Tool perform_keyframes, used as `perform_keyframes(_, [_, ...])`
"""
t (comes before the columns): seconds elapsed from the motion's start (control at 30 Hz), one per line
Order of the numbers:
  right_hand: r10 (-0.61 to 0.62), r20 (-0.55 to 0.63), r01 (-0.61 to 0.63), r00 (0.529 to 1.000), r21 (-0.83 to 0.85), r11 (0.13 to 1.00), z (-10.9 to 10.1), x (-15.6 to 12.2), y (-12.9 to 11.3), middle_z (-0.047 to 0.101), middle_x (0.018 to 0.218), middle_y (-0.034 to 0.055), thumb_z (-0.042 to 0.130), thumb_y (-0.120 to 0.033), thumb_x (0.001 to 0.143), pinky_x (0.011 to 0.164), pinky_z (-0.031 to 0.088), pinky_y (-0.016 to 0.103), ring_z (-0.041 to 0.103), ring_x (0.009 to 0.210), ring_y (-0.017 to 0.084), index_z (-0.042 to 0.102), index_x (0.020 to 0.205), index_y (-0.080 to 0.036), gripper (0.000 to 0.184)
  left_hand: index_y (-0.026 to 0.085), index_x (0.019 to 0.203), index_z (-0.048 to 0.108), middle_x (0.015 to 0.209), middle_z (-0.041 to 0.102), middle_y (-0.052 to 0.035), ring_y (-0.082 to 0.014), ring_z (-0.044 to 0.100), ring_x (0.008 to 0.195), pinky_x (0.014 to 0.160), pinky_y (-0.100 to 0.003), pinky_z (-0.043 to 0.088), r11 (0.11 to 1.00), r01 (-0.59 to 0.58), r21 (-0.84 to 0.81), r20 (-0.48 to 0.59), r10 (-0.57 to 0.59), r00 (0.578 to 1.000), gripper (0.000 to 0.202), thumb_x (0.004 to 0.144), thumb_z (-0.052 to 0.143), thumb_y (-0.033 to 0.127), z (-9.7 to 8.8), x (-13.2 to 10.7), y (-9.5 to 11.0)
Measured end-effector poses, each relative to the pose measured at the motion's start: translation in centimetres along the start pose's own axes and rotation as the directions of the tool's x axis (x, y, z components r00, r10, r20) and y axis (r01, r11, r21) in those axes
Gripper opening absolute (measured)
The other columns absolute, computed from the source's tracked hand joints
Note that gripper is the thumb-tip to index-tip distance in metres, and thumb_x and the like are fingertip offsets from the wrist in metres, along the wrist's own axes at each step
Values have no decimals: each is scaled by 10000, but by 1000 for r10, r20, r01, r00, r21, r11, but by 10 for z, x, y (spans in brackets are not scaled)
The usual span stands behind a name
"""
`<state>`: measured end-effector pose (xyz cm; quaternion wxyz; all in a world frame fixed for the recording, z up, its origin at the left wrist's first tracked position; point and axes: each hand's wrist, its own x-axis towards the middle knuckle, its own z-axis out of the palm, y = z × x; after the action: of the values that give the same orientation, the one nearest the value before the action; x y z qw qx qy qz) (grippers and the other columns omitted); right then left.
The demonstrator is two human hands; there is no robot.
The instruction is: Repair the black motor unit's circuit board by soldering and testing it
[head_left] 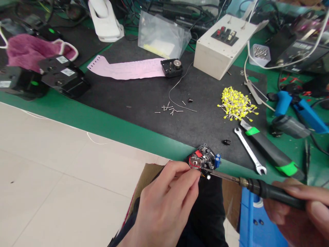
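Note:
At the near edge of the bench sits a small black electronic module (205,153) with its circuitry, red wire and blue capacitors showing. My left hand (171,193) is closed, thumb and fingers pinched at the module's near left edge; the fingertips partly cover it. My right hand (295,202) grips the dark handle of a soldering iron (253,186) at the lower right. The iron's tip reaches into the near side of the module, close to my left fingertips. On the dark mat lies a similar black housing (171,68), resting on a pink paper strip (136,69).
Small screws (171,109) and a pile of yellow-headed parts (235,103) lie on the mat. A wrench (249,149) and a green-black utility knife (272,151) are right of the module. Behind stand a beige switch box (209,56) and a plastic bag (159,34).

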<state>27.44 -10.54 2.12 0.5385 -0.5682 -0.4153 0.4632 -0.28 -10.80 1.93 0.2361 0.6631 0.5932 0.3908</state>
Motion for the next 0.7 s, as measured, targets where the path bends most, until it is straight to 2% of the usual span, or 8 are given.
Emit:
perform_keyframes(0.23, [-27, 68, 28, 997, -15, 999, 0, 1, 7, 669, 807, 104, 608, -256, 904, 457, 497, 405, 597, 564, 244, 800, 1064, -264, 249, 241, 1119, 710, 1076, 668, 7, -66, 758, 898, 893, -71, 573, 1000, 18, 5, 14, -18, 1000, 316, 917, 661, 4, 0, 0, -1])
perform_keyframes(0.37, [-59, 71, 60, 996, -21, 998, 9, 3, 4, 641, 748, 90, 602, -254, 912, 497, 521, 411, 604, 589, 249, 796, 1080, -255, 256, 238, 1117, 707, 1071, 670, 5, -72, 760, 885, 869, -78, 588, 1000, 7, -12, 6, -7, 1000, 331, 903, 663, -11, 0, 0, -1])
perform_keyframes(0.5, [-74, 100, 78, 992, -41, 996, 17, 6, -2, 638, 703, 90, 638, -272, 893, 454, 517, 390, 603, 545, 247, 806, 1025, -252, 214, 239, 1116, 702, 1079, 671, -2, -76, 759, 887, 842, -77, 593, 1000, 16, -9, 17, -16, 1000, 331, 907, 656, -13, 0, 0, 0])
perform_keyframes(0.7, [-16, 38, 17, 999, -45, 999, 5, 2, 5, 646, 727, 92, 666, -303, 867, 500, 513, 426, 599, 552, 258, 810, 1041, -270, 228, 235, 1110, 703, 1065, 679, -7, -81, 761, 869, 822, -84, 606, 1000, 12, -19, 4, -12, 1000, 325, 908, 650, -14, 0, 2, 1])
